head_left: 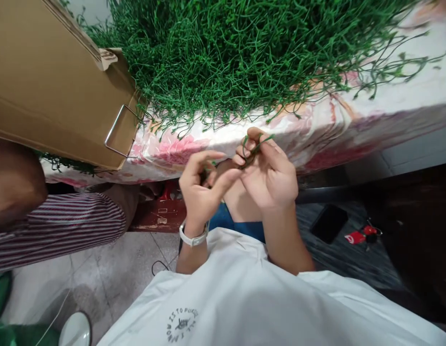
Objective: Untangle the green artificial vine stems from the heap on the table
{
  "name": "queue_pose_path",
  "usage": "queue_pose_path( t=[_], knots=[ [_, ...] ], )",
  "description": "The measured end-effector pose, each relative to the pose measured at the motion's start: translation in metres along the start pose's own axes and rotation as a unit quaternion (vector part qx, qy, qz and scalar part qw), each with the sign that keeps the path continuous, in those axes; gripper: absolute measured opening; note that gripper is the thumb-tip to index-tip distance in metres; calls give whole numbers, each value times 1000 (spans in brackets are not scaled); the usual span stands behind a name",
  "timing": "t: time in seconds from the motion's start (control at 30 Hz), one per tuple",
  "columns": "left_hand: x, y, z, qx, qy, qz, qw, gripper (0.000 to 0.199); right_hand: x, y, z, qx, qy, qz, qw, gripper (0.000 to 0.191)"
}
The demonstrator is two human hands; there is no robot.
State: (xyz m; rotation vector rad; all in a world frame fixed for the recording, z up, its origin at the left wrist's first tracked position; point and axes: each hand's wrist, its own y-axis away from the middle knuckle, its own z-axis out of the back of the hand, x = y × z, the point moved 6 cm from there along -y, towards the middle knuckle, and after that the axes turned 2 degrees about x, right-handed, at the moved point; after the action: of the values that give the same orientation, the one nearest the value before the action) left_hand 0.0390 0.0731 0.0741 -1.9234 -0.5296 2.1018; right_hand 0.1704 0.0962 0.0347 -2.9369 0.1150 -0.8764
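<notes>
My right hand (271, 175) is closed on a thin green artificial plant stem (266, 139), with small leafy tips showing past the fingers. Facing it is my left hand (201, 185), its thumb and index finger apart and pointing toward the right hand. The other left fingers are curled, and a bit of green shows among them, partly hidden. Both hands hover over my lap, just in front of the table edge. Beyond them, a large heap of green artificial stems (226, 57) lies on the table, loose strands hanging toward the near edge.
A floral tablecloth (194, 146) covers the table. At left stand a cardboard box (57, 91) and a metal wire frame (113, 127). Another person in a striped garment (75, 221) sits close on the left. A dark phone (329, 223) and red-tagged keys (360, 235) lie at right.
</notes>
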Motion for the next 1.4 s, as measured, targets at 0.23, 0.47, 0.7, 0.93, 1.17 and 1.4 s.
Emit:
queue_pose_path(
  t=[0.23,0.47,0.7,0.93,1.17,1.4],
  knots=[
    [-1,3,-9,-7,-155,-91,984,9,-3,8,-6,12,44,13,999,22],
    [12,1,3,-48,-31,21,998,20,-6,4,-7,14,34,14,999,24],
    [23,4,5,-73,80,62,992,34,-3,-4,10,-28,5,58,998,19],
    [15,0,2,-64,217,85,970,36,4,-1,12,-45,26,42,998,17],
    [18,0,1,-68,211,122,967,41,11,15,-14,91,245,131,956,34],
    [18,4,2,-71,178,83,978,36,6,18,-16,129,301,198,924,8]
  ],
)
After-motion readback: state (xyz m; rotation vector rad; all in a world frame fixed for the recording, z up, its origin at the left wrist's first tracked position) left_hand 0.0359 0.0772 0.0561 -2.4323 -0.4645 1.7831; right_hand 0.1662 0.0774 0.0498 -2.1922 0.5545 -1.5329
